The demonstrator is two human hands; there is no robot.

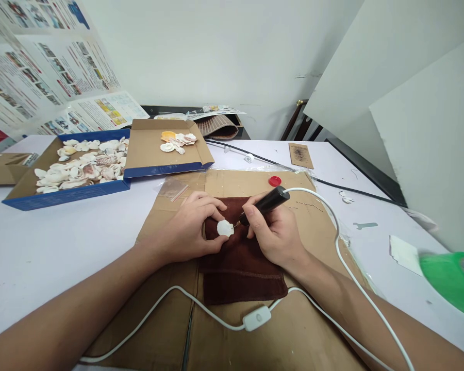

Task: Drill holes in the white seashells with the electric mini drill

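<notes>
A small white seashell (225, 228) rests on a folded dark brown cloth (242, 286). My left hand (199, 226) grips the shell's edges between thumb and fingers. Held like a pen, a black corded pen drill (268, 202) is in my right hand (272, 232). Its thin metal tip slants down to the shell's right edge and appears to touch it. From the drill's back end runs a white cable (337, 242), with an inline switch (257, 318) lying below the cloth.
Cardboard (154, 309) lies under the cloth. At back left stands a blue box (73, 193) of shells, its lid (147, 149) holding several more. A red cap (274, 181), a small wrench (365, 225) and green tape (444, 278) lie around the right side.
</notes>
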